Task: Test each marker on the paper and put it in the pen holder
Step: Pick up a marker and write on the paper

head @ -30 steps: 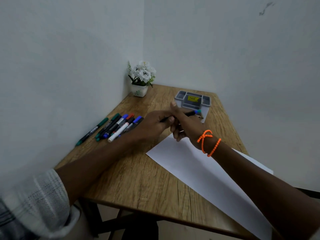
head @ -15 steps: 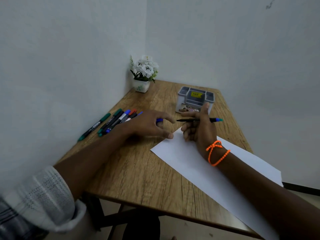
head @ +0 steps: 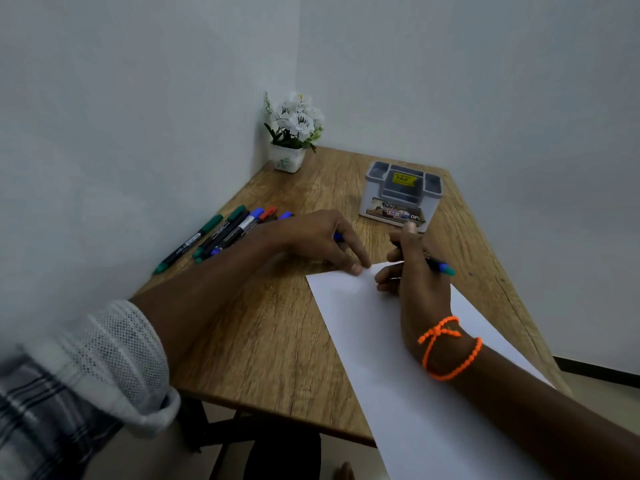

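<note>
A white paper sheet (head: 398,358) lies diagonally on the wooden table (head: 277,341). My right hand (head: 412,275) grips a black marker (head: 443,267) over the sheet's far corner; its blue-green rear end sticks out to the right and its tip is hidden by my fingers. My left hand (head: 322,240) holds the marker's blue cap (head: 337,237) tucked between its fingers, and its fingertips press on the paper's far corner. The grey pen holder (head: 401,192) stands just beyond both hands with nothing in its compartments. Several capped markers (head: 225,233) lie in a row at the left wall.
A small white pot of white flowers (head: 292,133) stands in the far corner. Walls close the table's left and far sides. The near end of the paper hangs over the table's front edge.
My hands have pulled apart and the blue cap stayed in my left hand. My right hand lowered the marker toward the paper. My left fingertips moved onto the paper's corner.
</note>
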